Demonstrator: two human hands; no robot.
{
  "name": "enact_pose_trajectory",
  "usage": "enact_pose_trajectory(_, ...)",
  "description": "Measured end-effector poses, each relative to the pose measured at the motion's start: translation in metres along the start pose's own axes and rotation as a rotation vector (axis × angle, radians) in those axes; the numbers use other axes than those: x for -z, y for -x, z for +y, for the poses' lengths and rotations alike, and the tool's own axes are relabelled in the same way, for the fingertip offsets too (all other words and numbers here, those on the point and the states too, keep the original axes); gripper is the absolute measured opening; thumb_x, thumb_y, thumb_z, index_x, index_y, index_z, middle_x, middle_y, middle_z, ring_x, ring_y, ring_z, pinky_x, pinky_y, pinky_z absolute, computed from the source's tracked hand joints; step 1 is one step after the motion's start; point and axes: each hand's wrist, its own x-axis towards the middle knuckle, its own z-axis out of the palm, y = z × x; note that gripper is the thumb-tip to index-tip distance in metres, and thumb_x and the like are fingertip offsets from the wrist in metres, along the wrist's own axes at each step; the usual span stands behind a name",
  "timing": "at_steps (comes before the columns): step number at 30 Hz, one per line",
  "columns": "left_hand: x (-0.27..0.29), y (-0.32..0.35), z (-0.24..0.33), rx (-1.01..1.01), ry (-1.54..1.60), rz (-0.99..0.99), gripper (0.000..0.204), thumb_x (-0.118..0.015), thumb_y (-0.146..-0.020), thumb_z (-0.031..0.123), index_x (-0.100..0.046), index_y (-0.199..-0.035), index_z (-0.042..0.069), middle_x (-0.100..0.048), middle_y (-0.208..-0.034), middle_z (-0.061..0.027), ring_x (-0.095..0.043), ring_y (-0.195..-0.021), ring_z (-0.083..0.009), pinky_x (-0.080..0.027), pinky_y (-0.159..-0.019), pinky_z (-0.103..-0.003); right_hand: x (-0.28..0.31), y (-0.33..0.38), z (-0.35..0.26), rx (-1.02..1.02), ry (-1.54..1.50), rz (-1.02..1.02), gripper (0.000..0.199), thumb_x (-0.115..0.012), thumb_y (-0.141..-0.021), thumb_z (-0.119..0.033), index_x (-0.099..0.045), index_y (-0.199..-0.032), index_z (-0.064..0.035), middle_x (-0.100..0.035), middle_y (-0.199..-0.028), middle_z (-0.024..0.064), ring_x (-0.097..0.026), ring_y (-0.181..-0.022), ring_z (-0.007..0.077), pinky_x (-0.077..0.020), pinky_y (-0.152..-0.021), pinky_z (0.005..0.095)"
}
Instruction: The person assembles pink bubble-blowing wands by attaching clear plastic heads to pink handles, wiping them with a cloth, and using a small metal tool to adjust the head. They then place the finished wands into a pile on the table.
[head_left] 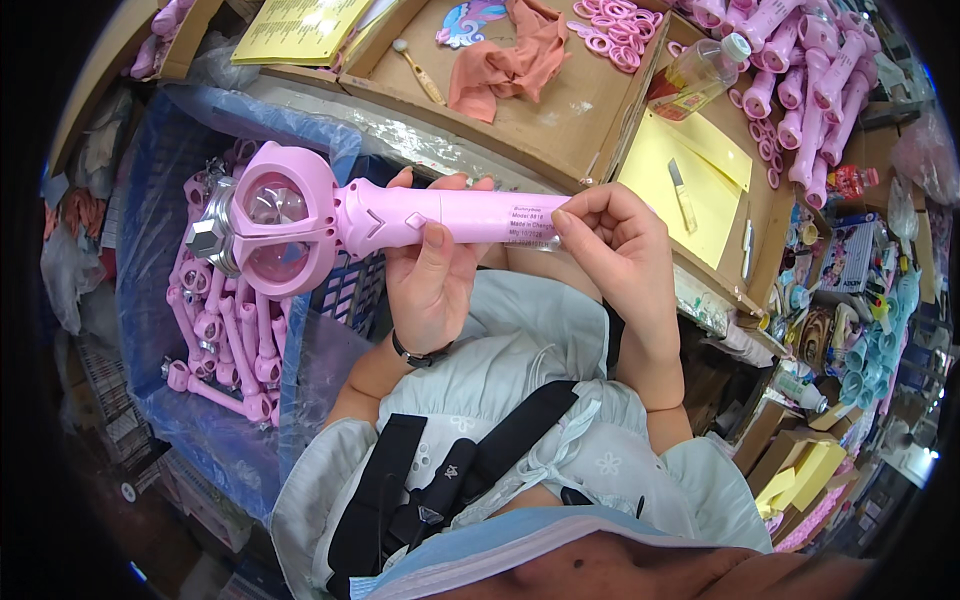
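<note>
A pink toy wand lies level across my front, its round head with clear windows and a silver faceted tip pointing left. My left hand is closed round the handle, thumb in front and fingertips showing above it. Near the handle's right end sits a clear label with dark print. My right hand is closed in a pinch at the label's right edge, thumb and forefinger touching it. Whether that edge is fully stuck to the handle I cannot tell.
To the left stands a blue basket lined with plastic, holding several pink wands. Ahead, a cardboard tray carries an orange cloth, a brush and pink rings. Further right are yellow sheets, a craft knife, a bottle and piled pink handles.
</note>
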Motion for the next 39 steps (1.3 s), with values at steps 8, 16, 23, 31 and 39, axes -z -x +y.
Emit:
enact_pose_trajectory(8, 0.0007, -0.0003, -0.0002, 0.001, 0.011, -0.008, 0.047, -0.045, -0.097, 0.022, -0.023, -0.139, 0.017, -0.044, -0.133, -0.0128, -0.039, -0.128, -0.0343, -0.032, -0.105, -0.057, -0.0001, -0.0007, 0.0034, 0.005, -0.019, 0.004, 0.012, -0.064, -0.084, -0.008, -0.058, -0.088, 0.0011, -0.062, -0.071, 0.0008, -0.051, -0.056, -0.0002, -0.0385, -0.050, 0.0149)
enact_pose_trajectory(16, 0.0016, -0.0005, -0.0005, 0.010, 0.039, 0.005, 0.048, -0.046, -0.097, 0.019, -0.023, -0.139, 0.017, -0.043, -0.133, -0.0130, -0.040, -0.128, -0.0350, -0.033, -0.104, -0.056, -0.0006, -0.0011, 0.0040, 0.004, -0.002, 0.006, 0.011, -0.064, -0.084, -0.008, -0.058, -0.087, 0.0007, -0.062, -0.070, 0.0005, -0.051, -0.055, -0.0005, -0.0378, -0.049, 0.0146)
enact_pose_trajectory(23, 0.0016, -0.0006, -0.0004, 0.018, 0.070, 0.007, 0.050, -0.047, -0.096, 0.014, -0.021, -0.139, 0.018, -0.042, -0.133, -0.0130, -0.040, -0.127, -0.0357, -0.034, -0.104, -0.054, 0.0012, -0.0011, 0.0026, -0.057, 0.019, -0.018, 0.009, -0.063, -0.085, -0.002, -0.058, -0.090, 0.0021, -0.059, -0.081, 0.0004, -0.054, -0.071, 0.0026, -0.0431, -0.063, 0.0153)
enact_pose_trajectory(31, 0.0014, -0.0003, -0.0008, 0.012, -0.004, 0.008, 0.049, -0.046, -0.097, 0.023, -0.023, -0.139, 0.017, -0.043, -0.134, -0.0133, -0.039, -0.128, -0.0347, -0.032, -0.105, -0.056, 0.0003, -0.0016, 0.0038, -0.066, 0.037, -0.014, 0.009, -0.063, -0.085, -0.002, -0.058, -0.090, 0.0022, -0.059, -0.081, 0.0004, -0.054, -0.071, 0.0027, -0.0430, -0.063, 0.0154)
enact_pose_trajectory(39, 0.0005, -0.0002, 0.0004, 0.004, 0.056, -0.018, 0.051, -0.046, -0.096, 0.011, -0.019, -0.139, 0.018, -0.041, -0.134, -0.0134, -0.038, -0.128, -0.0352, -0.033, -0.105, -0.054, -0.0004, -0.0029, 0.0084, 0.019, 0.063, 0.008, 0.011, -0.064, -0.084, -0.008, -0.058, -0.086, 0.0009, -0.061, -0.068, 0.0000, -0.049, -0.054, -0.0007, -0.0363, -0.048, 0.0156)
